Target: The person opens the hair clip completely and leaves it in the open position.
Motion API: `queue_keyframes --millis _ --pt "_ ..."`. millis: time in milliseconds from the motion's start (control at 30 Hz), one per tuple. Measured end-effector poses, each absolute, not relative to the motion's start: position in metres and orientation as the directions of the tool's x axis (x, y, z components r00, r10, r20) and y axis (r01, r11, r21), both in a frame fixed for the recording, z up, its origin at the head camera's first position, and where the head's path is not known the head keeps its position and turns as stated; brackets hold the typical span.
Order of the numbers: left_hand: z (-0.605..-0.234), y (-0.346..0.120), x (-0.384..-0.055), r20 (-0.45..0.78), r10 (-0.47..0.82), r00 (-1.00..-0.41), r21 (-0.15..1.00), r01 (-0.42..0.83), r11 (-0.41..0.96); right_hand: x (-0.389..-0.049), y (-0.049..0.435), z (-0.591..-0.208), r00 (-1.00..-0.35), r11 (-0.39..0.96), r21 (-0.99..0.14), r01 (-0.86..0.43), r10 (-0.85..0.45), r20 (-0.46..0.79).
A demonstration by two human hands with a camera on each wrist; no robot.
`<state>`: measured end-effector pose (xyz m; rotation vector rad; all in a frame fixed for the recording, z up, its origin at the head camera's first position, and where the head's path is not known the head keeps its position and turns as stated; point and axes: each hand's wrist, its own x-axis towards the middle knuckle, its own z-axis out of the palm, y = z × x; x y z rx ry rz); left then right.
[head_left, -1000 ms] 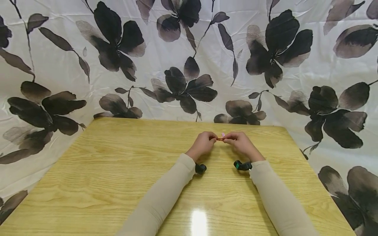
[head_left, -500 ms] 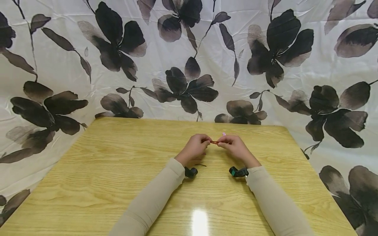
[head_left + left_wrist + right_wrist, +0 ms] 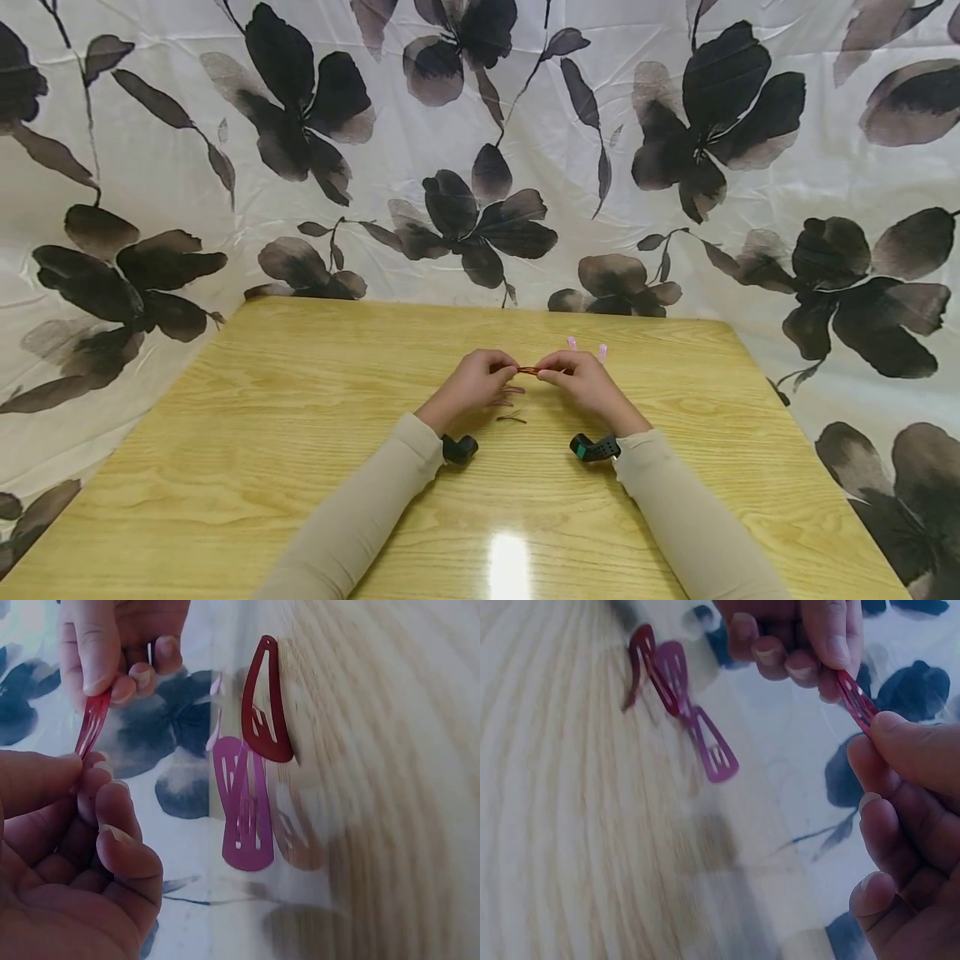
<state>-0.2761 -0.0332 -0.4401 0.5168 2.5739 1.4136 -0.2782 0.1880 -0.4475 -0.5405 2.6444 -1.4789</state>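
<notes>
A red snap hair clip [image 3: 528, 371] is held off the table between both hands. My left hand [image 3: 471, 385] pinches one end, with thumb and forefinger on it; the other fingers are loosely curled. At the opposite end, my right hand [image 3: 587, 381] pinches the clip likewise. In the left wrist view the clip [image 3: 93, 724] looks slim and slotted. Below the hands lie a dark red hair clip [image 3: 279, 712] and two overlapping pink-purple clips [image 3: 251, 859]. The right wrist view also has the dark red clip [image 3: 640, 649] beside pink-purple ones [image 3: 721, 774].
Two light pink clips, one on the left [image 3: 572, 342] and one on the right [image 3: 602, 352], lie behind my right hand. The wooden table [image 3: 300, 433] ends at a back edge against a flower-printed cloth [image 3: 360, 158].
Both hands have moved left and nearer to me, holding the red clip between them. The clips on the table near my left hand and behind my right hand have come into view.
</notes>
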Motion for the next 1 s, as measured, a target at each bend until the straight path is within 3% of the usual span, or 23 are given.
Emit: queue_keyframes --millis 233,1000 --pt "-0.441 -0.043 -0.271 -0.009 0.393 -0.919 0.889 0.173 0.424 -0.273 0.180 -0.447 -0.929 0.471 -0.835 -0.283 -0.351 0.117" --pt "-0.450 -0.057 -0.272 -0.008 0.530 -0.848 0.933 0.184 0.308 -0.263 0.174 -0.454 -0.916 0.467 -0.821 -0.329 -0.370 0.157"
